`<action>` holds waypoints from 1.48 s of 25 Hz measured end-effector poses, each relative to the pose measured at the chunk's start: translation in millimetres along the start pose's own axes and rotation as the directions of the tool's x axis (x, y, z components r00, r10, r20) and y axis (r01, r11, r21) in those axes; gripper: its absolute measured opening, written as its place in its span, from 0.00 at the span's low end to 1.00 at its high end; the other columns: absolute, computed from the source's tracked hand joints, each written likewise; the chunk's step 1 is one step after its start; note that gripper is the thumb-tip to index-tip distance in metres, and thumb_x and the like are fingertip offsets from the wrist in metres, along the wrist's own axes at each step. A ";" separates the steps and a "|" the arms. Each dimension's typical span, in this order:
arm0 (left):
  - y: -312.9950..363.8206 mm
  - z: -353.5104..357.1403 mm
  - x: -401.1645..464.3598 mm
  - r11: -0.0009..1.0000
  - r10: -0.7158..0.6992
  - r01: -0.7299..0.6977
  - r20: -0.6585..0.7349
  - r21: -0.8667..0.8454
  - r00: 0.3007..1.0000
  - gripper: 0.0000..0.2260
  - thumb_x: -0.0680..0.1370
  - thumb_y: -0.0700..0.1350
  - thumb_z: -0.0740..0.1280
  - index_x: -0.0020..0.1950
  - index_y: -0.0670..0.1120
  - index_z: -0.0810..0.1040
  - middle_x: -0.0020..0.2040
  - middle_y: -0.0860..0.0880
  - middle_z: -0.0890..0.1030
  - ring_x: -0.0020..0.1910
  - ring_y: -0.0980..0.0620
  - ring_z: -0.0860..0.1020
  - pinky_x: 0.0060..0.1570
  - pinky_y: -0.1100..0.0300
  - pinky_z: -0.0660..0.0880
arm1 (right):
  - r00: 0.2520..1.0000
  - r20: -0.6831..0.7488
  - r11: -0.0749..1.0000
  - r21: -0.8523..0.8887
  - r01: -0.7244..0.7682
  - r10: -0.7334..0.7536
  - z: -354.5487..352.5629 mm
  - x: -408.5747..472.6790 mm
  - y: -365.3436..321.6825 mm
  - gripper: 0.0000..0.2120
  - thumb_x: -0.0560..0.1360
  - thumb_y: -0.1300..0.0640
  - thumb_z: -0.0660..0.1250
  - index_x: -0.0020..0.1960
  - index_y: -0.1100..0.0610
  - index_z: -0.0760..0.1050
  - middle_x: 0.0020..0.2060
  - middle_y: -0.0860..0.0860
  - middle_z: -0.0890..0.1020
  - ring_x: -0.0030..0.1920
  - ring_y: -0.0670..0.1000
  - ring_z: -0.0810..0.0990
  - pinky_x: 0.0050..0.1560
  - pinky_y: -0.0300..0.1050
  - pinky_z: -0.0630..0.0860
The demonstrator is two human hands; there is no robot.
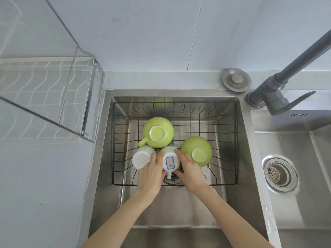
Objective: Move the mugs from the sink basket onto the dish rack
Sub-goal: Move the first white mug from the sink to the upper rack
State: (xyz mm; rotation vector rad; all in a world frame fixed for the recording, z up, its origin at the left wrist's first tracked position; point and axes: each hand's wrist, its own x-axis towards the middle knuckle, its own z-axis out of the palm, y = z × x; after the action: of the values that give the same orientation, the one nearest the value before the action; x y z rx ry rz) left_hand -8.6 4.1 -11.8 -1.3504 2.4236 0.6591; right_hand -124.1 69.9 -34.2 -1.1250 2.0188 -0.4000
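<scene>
Head view: both hands down in sink basket [236,140]. Left hand [149,173] and right hand [190,170] cup labelled white mug [170,161] from either side, grip closed around it, mug upside down, handle toward viewer. Second white mug [142,157] just beside, left. Two green mugs [158,132] [197,151] behind. First pick in hand, by my read. Next: lift clear, carry left to dish rack [44,97].

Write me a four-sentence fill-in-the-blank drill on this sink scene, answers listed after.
1. Both hands close around the white mug with the blue-bordered label, which stands ____ down.
2. The black wire sink basket holds ____ green mugs.
3. The left hand lies between two ____ mugs.
4. The metal wire dish rack holds ____ mugs.

Answers: upside; two; white; no
</scene>
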 end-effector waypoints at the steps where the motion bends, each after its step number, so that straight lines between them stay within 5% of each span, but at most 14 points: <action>1: 0.1 -1.9 -0.5 1.000 0.011 -0.011 -0.003 -0.014 1.000 0.24 0.77 0.50 0.62 0.70 0.49 0.59 0.64 0.49 0.68 0.54 0.46 0.77 0.36 0.55 0.69 | 1.000 -0.005 1.000 0.002 0.008 -0.008 -2.4 -1.9 -0.4 0.31 0.73 0.60 0.67 0.73 0.54 0.58 0.72 0.51 0.66 0.63 0.58 0.74 0.57 0.54 0.75; 5: 0.1 -10.7 -7.0 0.991 0.103 -0.104 -0.016 -0.081 0.995 0.25 0.76 0.49 0.64 0.70 0.47 0.60 0.70 0.50 0.64 0.61 0.46 0.73 0.48 0.53 0.74 | 0.998 -0.037 0.997 0.052 0.053 -0.051 -17.9 -17.2 -2.2 0.31 0.72 0.59 0.69 0.72 0.53 0.61 0.70 0.49 0.69 0.60 0.56 0.77 0.58 0.52 0.76; 10: -1.2 -29.9 -32.6 0.924 0.190 -0.223 -0.133 -0.311 0.973 0.26 0.74 0.50 0.66 0.70 0.49 0.62 0.70 0.56 0.65 0.64 0.54 0.71 0.54 0.57 0.73 | 0.978 -0.096 0.979 0.062 0.194 -0.187 -53.0 -51.4 -14.4 0.30 0.71 0.57 0.70 0.70 0.51 0.63 0.67 0.47 0.71 0.61 0.50 0.74 0.56 0.38 0.70; 14: -3.4 -45.8 -64.0 0.790 0.223 -0.333 -0.265 -0.514 0.938 0.26 0.72 0.47 0.70 0.67 0.49 0.67 0.63 0.59 0.70 0.55 0.65 0.69 0.58 0.63 0.71 | 0.930 -0.151 0.943 -0.050 0.330 -0.334 -74.1 -85.9 -33.1 0.31 0.71 0.54 0.70 0.70 0.51 0.63 0.64 0.50 0.71 0.63 0.51 0.72 0.60 0.45 0.74; 17: -3.6 -60.3 -84.9 0.689 0.241 -0.417 -0.355 -0.593 0.903 0.26 0.70 0.44 0.72 0.66 0.48 0.69 0.58 0.66 0.67 0.56 0.69 0.68 0.55 0.73 0.71 | 0.893 -0.200 0.915 -0.077 0.395 -0.402 -80.5 -110.3 -51.4 0.30 0.70 0.56 0.69 0.70 0.51 0.63 0.62 0.47 0.69 0.62 0.49 0.71 0.60 0.39 0.71; 22: -5.5 -87.7 -121.5 0.630 0.276 -0.546 -0.498 -0.552 0.822 0.25 0.69 0.44 0.74 0.64 0.50 0.72 0.56 0.67 0.70 0.55 0.67 0.70 0.51 0.75 0.73 | 0.835 -0.286 0.883 -0.124 0.454 -0.470 -88.2 -146.4 -84.7 0.32 0.70 0.58 0.69 0.70 0.53 0.61 0.59 0.41 0.63 0.61 0.42 0.65 0.61 0.32 0.63; 27: -21.2 -119.5 -151.3 0.620 0.341 -0.625 -0.555 -0.474 0.759 0.23 0.65 0.61 0.65 0.59 0.68 0.66 0.59 0.73 0.67 0.58 0.66 0.71 0.52 0.71 0.73 | 0.805 -0.264 0.847 -0.207 0.490 -0.531 -100.9 -169.2 -117.9 0.34 0.69 0.54 0.71 0.71 0.54 0.60 0.60 0.43 0.64 0.60 0.43 0.69 0.59 0.31 0.65; 33: -60.7 -154.0 -174.4 0.637 0.354 -0.661 -0.611 -0.397 0.708 0.27 0.65 0.63 0.64 0.63 0.67 0.63 0.61 0.68 0.64 0.61 0.61 0.69 0.56 0.71 0.71 | 0.784 -0.189 0.806 -0.171 0.567 -0.591 -106.3 -186.0 -179.1 0.33 0.68 0.53 0.72 0.69 0.47 0.61 0.58 0.43 0.70 0.57 0.41 0.72 0.61 0.33 0.69; 37: -88.9 -188.5 -184.0 0.620 0.386 -0.707 -0.651 -0.341 0.653 0.28 0.64 0.61 0.66 0.63 0.68 0.63 0.59 0.71 0.63 0.63 0.65 0.66 0.61 0.74 0.64 | 0.754 -0.218 0.785 -0.147 0.602 -0.619 -108.5 -192.3 -227.2 0.32 0.66 0.52 0.71 0.67 0.46 0.63 0.54 0.42 0.71 0.54 0.35 0.73 0.59 0.23 0.67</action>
State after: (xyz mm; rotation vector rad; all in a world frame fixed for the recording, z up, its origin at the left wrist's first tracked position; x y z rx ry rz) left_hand 157.5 -1.6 211.1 -0.9544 3.3543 1.4618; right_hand -14.9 91.0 262.4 -1.8657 1.8315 -0.8500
